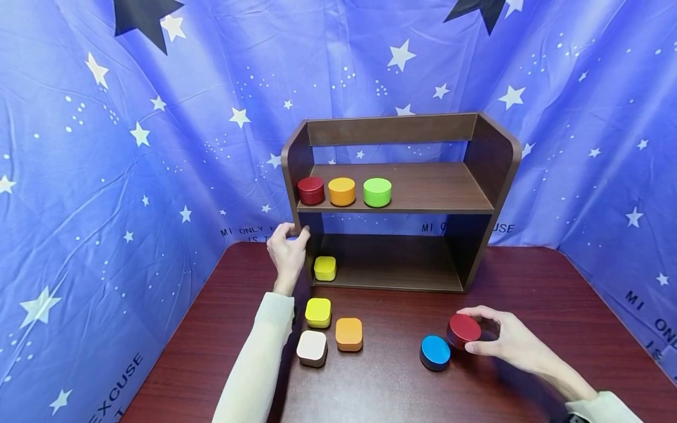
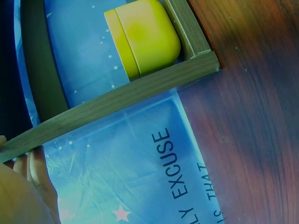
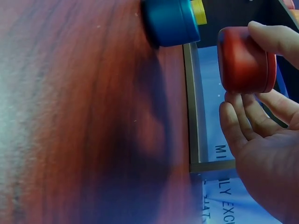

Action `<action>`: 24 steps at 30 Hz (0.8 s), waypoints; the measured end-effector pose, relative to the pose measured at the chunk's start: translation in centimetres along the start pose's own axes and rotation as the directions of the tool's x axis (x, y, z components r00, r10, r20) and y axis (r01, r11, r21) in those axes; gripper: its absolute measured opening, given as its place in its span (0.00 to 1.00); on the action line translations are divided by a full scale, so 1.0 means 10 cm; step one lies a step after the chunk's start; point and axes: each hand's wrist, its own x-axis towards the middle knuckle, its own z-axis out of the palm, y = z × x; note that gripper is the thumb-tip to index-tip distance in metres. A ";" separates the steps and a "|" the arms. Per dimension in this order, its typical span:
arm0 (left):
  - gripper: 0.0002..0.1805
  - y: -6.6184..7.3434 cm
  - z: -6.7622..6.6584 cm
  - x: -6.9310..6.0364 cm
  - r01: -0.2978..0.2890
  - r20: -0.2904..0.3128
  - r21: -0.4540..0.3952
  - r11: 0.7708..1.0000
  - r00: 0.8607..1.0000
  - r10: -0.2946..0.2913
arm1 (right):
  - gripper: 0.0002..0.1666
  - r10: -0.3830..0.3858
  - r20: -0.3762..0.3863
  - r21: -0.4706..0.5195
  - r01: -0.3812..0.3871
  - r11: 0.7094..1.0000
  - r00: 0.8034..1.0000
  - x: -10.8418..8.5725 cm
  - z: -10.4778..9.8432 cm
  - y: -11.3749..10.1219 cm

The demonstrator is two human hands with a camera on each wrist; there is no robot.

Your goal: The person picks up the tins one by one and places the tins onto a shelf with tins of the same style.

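Note:
My left hand (image 1: 287, 249) grips the left side panel of a dark brown two-tier shelf (image 1: 402, 220); in the left wrist view the fingers (image 2: 39, 170) lie against the panel's outer face. At the right, my right hand (image 1: 508, 341) holds a round red tin (image 1: 464, 330) between thumb and fingers, as the right wrist view also shows. Beside it on the table stands a round blue tin (image 1: 435, 352). On the upper tier sit a dark red tin (image 1: 311, 191), an orange tin (image 1: 341, 192) and a green tin (image 1: 377, 192). A yellow square tin (image 1: 325, 268) is on the lower tier, at the left.
In front of the shelf, on the reddish-brown table (image 1: 391, 388), lie another yellow square tin (image 1: 318, 312), an orange square tin (image 1: 349, 334) and a whitish square tin (image 1: 312, 348). A blue star-patterned curtain (image 1: 158, 194) surrounds the table's back and sides.

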 end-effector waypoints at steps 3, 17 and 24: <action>0.11 -0.01 0.00 0.00 0.000 -0.004 -0.001 1.000 1.000 0.000 | 0.32 -0.003 0.000 0.002 0.003 1.000 1.000 0.03 -0.01 -0.03; 0.11 0.00 0.01 -0.01 -0.007 -0.011 0.002 1.000 1.000 0.007 | 0.30 0.008 0.003 -0.026 -0.008 1.000 1.000 0.20 -0.04 -0.22; 0.11 0.00 0.01 -0.01 -0.004 -0.012 -0.003 1.000 1.000 0.004 | 0.31 -0.004 -0.004 -0.020 0.004 1.000 1.000 0.30 -0.10 -0.32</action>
